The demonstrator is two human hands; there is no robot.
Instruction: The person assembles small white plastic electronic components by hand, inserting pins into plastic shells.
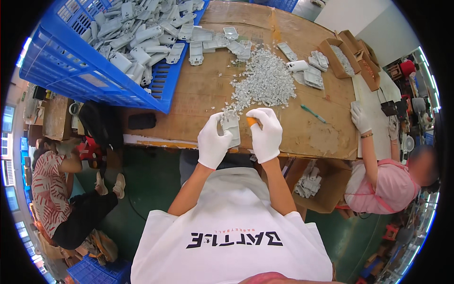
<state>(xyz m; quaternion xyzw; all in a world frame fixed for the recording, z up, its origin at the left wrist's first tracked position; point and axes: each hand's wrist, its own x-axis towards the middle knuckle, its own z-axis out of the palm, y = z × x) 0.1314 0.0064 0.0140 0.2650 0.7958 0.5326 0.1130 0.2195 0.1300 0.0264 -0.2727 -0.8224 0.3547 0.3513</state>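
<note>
My left hand, in a white glove, grips a light grey plastic housing at the table's near edge. The shell is shallow and rectangular, with small tabs at its far end. Just right of it is my right hand, also gloved, its fingers bent and pinched together. Orange covering shows at one of its fingertips. Anything small between those fingers is too hidden to make out. Beyond both hands spreads a heap of tiny whitish plastic pieces, a few scattered close to the housing.
A blue crate full of similar housings stands at the left. More housings lie right of the heap, near a green pen. Cardboard boxes hold small parts. Co-workers sit left and right.
</note>
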